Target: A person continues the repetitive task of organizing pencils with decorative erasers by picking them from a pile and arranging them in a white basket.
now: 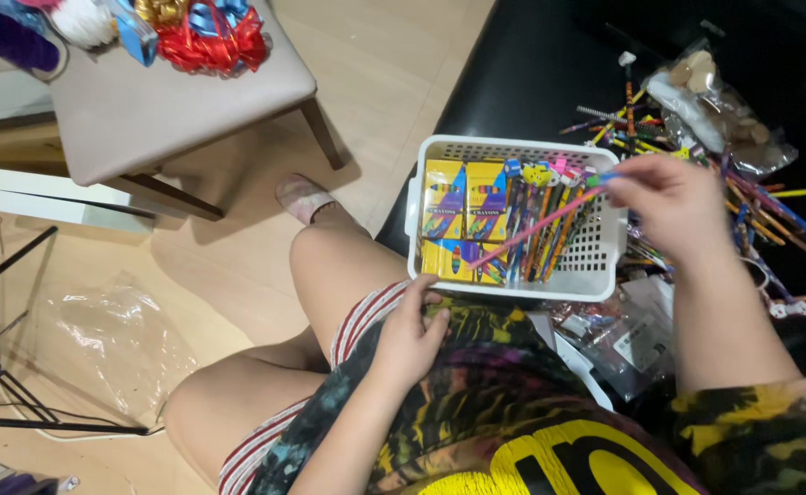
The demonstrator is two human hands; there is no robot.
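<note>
My right hand [673,197] pinches a pink pencil [531,229] by its blue-topped end and holds it slanted over a white perforated basket [595,247]. Inside the basket lie yellow crayon boxes [462,197] on the left and a bundle of coloured pencils with novelty toppers [545,215] on the right. My left hand [412,335] rests on my lap, fingers loosely curled against my tie-dye shirt just below the basket's near rim, holding nothing.
Loose pencils [760,215] and clear plastic bags [714,101] are scattered on the black surface [513,82] right of the basket. A beige chair [164,101] carries red ribbon bows [210,37]. A crumpled plastic sheet [119,339] and a black stand [0,367] lie on the wooden floor.
</note>
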